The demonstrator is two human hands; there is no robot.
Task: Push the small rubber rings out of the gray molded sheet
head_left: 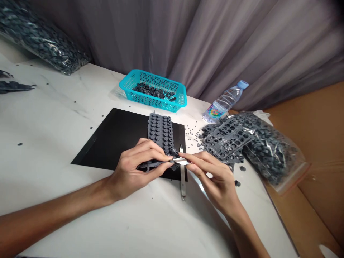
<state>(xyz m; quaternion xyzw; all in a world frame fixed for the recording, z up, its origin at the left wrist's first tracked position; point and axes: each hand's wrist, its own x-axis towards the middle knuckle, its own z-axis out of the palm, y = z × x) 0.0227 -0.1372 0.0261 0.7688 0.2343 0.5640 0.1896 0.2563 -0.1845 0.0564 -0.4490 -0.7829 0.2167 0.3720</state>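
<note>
My left hand (137, 163) pinches a small dark rubber piece (172, 161) between thumb and fingertips. In my right hand (212, 172), the fingers close on a short silver pointed tool (181, 161), whose tip meets the piece. Whether it is a blade or tweezers I cannot make out. A grey molded rubber sheet (160, 130) with rows of round studs lies just beyond my hands on a black mat (115, 136); its near end is partly hidden by my fingers. Under the silver tool, a slim metal knife (183, 182) lies across the mat's right edge.
Behind the mat stands a turquoise basket (154, 104) holding dark rubber pieces. To the right are a water bottle (224, 102), stacked perforated rubber sheets (225, 138) and a filled clear bag (276, 154). Another full bag (45, 39) lies far left. Tiny dark discs are scattered about.
</note>
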